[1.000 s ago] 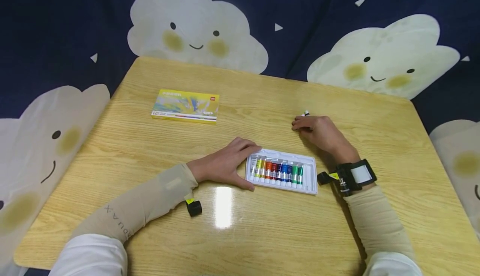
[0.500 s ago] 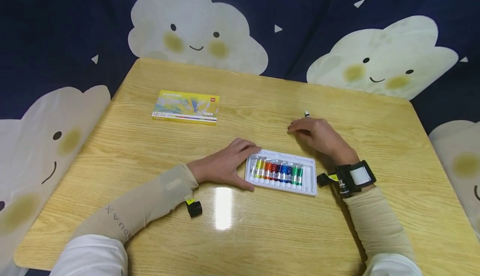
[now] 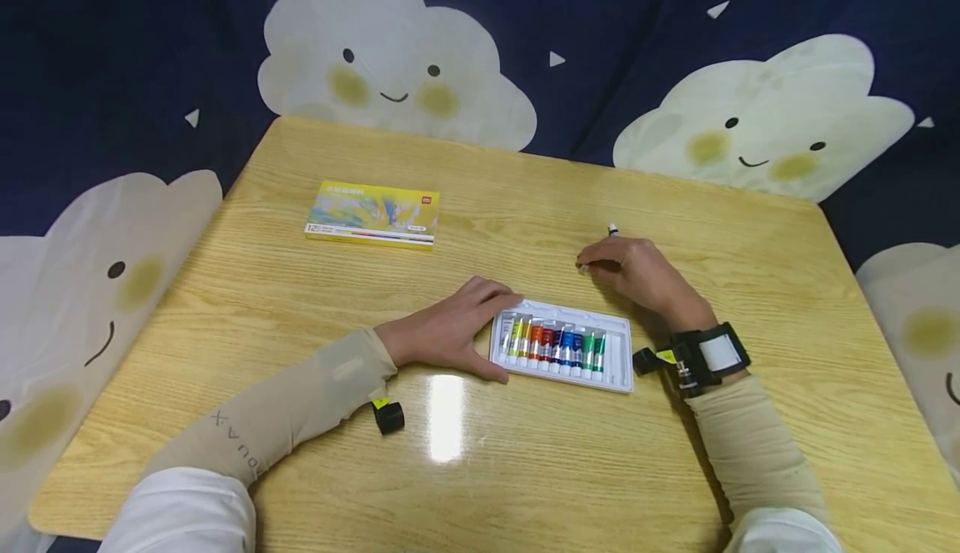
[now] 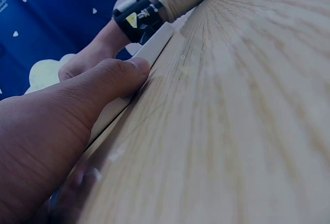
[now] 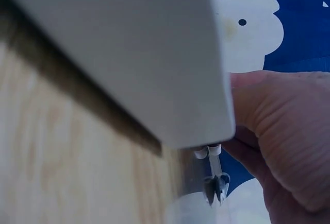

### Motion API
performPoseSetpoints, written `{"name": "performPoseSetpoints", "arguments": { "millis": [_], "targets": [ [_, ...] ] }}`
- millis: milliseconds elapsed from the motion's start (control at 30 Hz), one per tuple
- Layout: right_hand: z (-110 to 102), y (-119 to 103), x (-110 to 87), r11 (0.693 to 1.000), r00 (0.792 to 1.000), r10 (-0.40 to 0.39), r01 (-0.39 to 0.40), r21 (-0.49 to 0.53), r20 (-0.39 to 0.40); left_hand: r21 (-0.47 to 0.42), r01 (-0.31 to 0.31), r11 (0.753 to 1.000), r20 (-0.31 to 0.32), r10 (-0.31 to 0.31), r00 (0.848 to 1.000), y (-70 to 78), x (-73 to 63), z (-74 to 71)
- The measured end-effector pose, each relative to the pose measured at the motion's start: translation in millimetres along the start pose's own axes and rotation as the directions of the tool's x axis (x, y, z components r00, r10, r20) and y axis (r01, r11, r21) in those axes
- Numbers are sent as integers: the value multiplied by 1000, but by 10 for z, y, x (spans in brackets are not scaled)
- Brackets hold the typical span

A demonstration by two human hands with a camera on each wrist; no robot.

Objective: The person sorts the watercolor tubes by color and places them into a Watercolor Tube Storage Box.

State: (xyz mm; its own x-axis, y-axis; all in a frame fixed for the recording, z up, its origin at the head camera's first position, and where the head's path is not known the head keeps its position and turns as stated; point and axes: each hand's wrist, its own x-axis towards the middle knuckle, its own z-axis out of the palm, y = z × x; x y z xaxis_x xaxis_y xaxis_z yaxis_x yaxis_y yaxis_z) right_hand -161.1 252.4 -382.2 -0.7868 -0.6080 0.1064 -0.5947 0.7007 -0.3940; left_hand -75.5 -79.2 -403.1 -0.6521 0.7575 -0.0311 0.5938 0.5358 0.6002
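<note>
A white plastic tray lies on the table in the head view. Several small paint tubes in various colours stand in a row in it, white caps towards the person. My left hand grips the tray's left end, thumb along the near edge and fingers at the far edge. Beyond the tray's right part, my right hand pinches a separate paint tube, mostly covered by the fingers. The right wrist view shows this tube's silvery end past the tray corner. Its colour is hidden.
A flat yellow paint box lies at the back left of the wooden table. A dark blue cloth with white clouds hangs behind the table. Small wrist cameras sit at both forearms, the right one close to the tray.
My right fingertips have drawn slightly nearer and to the left, and a pale tip now shows between them. The left hand and the tray have stayed in place.
</note>
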Motion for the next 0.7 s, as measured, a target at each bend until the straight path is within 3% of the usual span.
{"name": "performPoseSetpoints", "arguments": {
  "millis": [500,700],
  "targets": [
    [16,-10,-26,1000,1000,-16,15,-26,-10,2,-3,1000,3,3,1000,-6,1,1],
    [16,-46,-25,999,999,-25,23,-35,-48,1,-1,1000,2,1,1000,-7,-4,3]
  ]
}}
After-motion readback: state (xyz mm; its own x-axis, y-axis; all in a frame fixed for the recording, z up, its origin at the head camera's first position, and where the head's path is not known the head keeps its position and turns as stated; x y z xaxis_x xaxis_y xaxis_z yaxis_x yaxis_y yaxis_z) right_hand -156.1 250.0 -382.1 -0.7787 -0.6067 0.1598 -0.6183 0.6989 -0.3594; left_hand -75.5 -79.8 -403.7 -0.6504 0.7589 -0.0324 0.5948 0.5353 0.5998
